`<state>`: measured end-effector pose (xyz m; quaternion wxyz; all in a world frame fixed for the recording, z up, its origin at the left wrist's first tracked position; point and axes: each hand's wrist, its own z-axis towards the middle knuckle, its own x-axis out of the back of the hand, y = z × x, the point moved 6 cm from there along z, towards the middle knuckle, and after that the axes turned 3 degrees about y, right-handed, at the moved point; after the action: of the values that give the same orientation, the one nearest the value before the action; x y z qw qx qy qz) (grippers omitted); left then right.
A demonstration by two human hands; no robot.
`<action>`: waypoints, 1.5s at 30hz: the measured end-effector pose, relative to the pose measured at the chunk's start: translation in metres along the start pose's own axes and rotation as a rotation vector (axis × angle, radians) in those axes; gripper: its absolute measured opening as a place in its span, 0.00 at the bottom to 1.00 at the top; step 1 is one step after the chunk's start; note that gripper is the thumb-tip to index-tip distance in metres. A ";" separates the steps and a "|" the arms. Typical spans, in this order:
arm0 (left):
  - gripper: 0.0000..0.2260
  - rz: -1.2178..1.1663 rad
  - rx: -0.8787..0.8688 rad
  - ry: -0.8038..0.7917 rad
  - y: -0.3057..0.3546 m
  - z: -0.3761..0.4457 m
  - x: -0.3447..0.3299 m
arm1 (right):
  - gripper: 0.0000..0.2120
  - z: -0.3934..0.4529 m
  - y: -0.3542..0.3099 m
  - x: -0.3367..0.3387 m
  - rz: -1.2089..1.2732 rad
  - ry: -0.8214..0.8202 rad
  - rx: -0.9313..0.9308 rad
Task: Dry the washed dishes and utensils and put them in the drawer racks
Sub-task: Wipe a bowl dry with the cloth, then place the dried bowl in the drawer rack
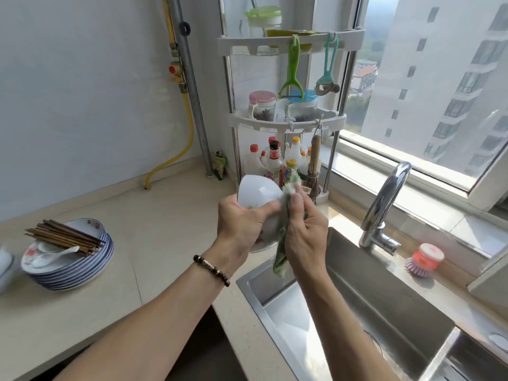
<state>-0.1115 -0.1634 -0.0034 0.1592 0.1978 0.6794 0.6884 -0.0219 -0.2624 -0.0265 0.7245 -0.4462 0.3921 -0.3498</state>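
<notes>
My left hand (242, 224) grips a white bowl (254, 192), tilted on its side above the counter beside the sink. My right hand (305, 229) holds a green and white cloth (280, 259) pressed against the bowl's right side; the cloth's tail hangs down over the sink's edge. On the counter at the left stands a stack of blue-rimmed plates (90, 268). Brown chopsticks (63, 237) and a white spoon (55, 255) lie on top of it.
A steel sink (357, 312) with a chrome tap (384, 204) lies to the right. A pink dish brush (426, 259) sits on the sill ledge. A corner rack (286, 119) with jars and bottles stands behind the bowl. Another white dish (4, 268) shows at the left edge.
</notes>
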 end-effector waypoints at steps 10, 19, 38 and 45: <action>0.10 0.165 0.023 -0.219 -0.006 -0.001 0.075 | 0.15 -0.015 0.016 -0.072 -0.108 -0.476 -0.028; 0.09 0.208 0.084 -0.186 -0.026 -0.015 0.167 | 0.16 -0.066 0.016 -0.163 -0.395 -0.860 0.133; 0.17 0.201 0.114 0.016 -0.082 -0.132 0.492 | 0.17 -0.336 0.061 -0.355 0.069 -0.801 -0.809; 0.15 0.145 0.326 0.306 -0.148 -0.178 0.591 | 0.16 -0.443 0.127 -0.392 -0.461 -0.709 -0.893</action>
<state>-0.7211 -0.0267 -0.1176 -0.0297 0.1626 0.7818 0.6012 -0.5676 -0.0459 -0.1736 0.4595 -0.8691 0.1292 -0.1295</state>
